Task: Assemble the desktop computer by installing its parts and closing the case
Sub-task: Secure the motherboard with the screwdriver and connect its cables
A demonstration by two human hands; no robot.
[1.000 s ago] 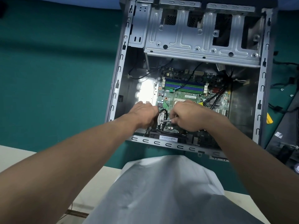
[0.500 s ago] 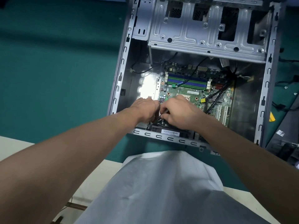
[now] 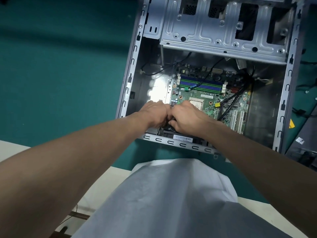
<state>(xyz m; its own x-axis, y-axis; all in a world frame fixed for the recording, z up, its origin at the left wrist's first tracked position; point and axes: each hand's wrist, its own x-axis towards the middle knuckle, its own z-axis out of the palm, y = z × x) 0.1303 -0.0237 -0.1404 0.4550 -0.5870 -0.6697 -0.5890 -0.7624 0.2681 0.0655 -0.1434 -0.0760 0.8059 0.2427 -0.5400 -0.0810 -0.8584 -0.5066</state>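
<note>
Both my hands are low in the middle of the picture, inside the big grey metal computer case [image 3: 130,79]. It lies open on the dark green mat [image 3: 60,74]. My left hand [image 3: 154,115] and my right hand [image 3: 187,117] touch each other, backs up. The fingers of my right hand curl down and grip a black part [image 3: 167,132] at the near edge of the case, just above a white label with stripes [image 3: 182,137]. My left fingers are tucked under, so I cannot tell if they hold anything. Just past my hands lies the flat green board [image 3: 207,107], with long blue and green slots [image 3: 200,83] and black wires [image 3: 229,103] on it. At the top of the picture is a shiny silver metal rack with holes [image 3: 214,36]. My pale grey clothes [image 3: 171,194] fill the bottom.
</note>
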